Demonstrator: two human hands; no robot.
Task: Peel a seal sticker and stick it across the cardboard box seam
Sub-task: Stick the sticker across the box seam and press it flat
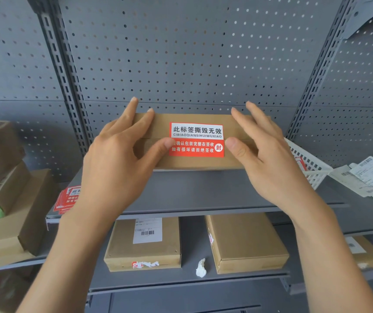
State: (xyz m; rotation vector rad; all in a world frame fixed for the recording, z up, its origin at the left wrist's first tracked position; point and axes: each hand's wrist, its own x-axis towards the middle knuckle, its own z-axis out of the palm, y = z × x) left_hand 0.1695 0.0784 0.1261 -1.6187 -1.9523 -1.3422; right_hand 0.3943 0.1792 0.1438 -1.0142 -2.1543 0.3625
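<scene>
A flat cardboard box (158, 127) stands on its edge on the grey shelf (203, 190), its seam side facing me. A red and white seal sticker (196, 139) lies across the horizontal seam at the middle. My left hand (122, 159) grips the box's left end, fingers over the top edge and thumb on the sticker's left edge. My right hand (264, 154) rests on the right end, thumb against the sticker's right edge, fingers spread along the top.
A stack of red seal stickers (66, 198) lies at the shelf's left. A white plastic basket (309, 163) and paper labels (370, 177) sit at the right. Several cardboard boxes (246, 242) and a crumpled scrap (201, 267) occupy the lower shelf. More boxes (11, 199) are stacked at left.
</scene>
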